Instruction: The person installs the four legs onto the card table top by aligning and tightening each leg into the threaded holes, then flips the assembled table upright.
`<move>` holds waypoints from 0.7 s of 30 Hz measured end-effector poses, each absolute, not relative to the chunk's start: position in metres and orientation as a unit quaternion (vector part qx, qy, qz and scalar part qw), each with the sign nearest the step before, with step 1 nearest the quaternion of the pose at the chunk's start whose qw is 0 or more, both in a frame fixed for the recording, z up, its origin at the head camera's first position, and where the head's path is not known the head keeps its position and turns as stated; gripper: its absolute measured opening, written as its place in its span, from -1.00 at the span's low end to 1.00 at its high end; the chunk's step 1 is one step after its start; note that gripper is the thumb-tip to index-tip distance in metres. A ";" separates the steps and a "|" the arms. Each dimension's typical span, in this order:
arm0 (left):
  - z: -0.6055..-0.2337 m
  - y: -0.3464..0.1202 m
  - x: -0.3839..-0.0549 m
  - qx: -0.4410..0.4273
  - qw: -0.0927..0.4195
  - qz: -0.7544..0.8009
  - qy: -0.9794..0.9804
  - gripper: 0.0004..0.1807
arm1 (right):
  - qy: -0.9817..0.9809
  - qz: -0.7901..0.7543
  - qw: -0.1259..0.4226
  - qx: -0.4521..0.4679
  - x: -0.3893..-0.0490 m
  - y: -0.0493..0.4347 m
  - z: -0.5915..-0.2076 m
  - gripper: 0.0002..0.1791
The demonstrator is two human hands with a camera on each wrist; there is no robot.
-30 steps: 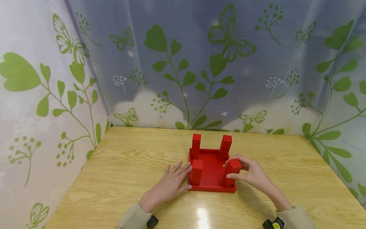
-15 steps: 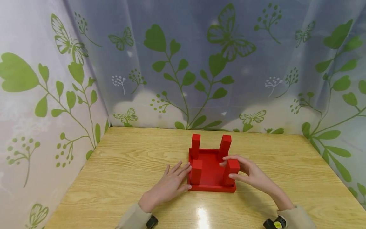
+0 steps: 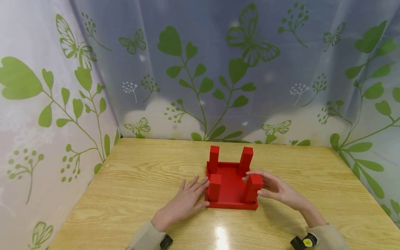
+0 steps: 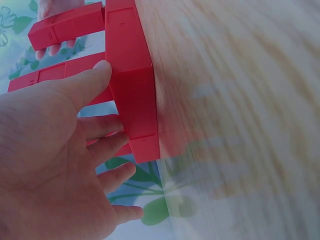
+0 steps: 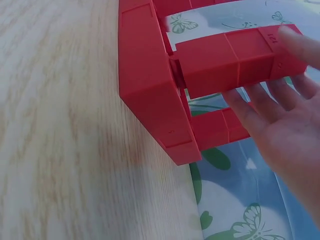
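Note:
A red square tray-like base lies on the wooden table, with red block legs standing at its corners. My left hand rests against the base's left side, fingers spread and nearly straight. In the left wrist view, its thumb touches the red rim. Around the near right leg is my right hand, thumb on one side and fingers behind. The right wrist view shows that leg between thumb and fingers, with a small gap at its foot. The near left leg stands upright beside my left fingers.
Two more red legs, the far left one and the far right one, rise at the back. Behind the wooden table hangs a curtain with green leaves and butterflies.
My right thumb has slid from the near right leg's front face to its right edge, and the hand has shifted slightly right. That leg has turned a little. My left hand stays put.

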State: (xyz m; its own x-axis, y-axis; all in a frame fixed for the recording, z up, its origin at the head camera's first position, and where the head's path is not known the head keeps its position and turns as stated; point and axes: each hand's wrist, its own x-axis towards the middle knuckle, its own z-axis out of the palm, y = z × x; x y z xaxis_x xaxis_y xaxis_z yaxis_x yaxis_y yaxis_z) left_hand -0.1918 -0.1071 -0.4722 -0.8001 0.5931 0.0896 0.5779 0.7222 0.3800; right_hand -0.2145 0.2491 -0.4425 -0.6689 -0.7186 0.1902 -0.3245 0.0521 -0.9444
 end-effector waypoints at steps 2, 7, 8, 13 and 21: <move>-0.472 -0.107 -0.192 0.316 0.019 0.198 0.928 -0.30 | 0.700 -0.580 0.172 -0.379 -0.215 0.250 -0.442 -0.38; -0.472 -0.106 -0.192 0.316 0.017 0.197 0.928 -0.30 | 0.714 -0.576 0.170 -0.359 -0.215 0.252 -0.443 -0.38; -0.472 -0.106 -0.192 0.316 0.017 0.197 0.928 -0.30 | 0.723 -0.574 0.166 -0.346 -0.214 0.252 -0.443 -0.38; -0.471 -0.106 -0.191 0.316 0.017 0.197 0.928 -0.30 | 0.785 -0.536 0.110 -0.289 -0.212 0.244 -0.442 -0.41; -0.472 -0.107 -0.192 0.317 0.015 0.196 0.928 -0.29 | 0.844 -0.476 0.023 -0.246 -0.209 0.229 -0.444 -0.52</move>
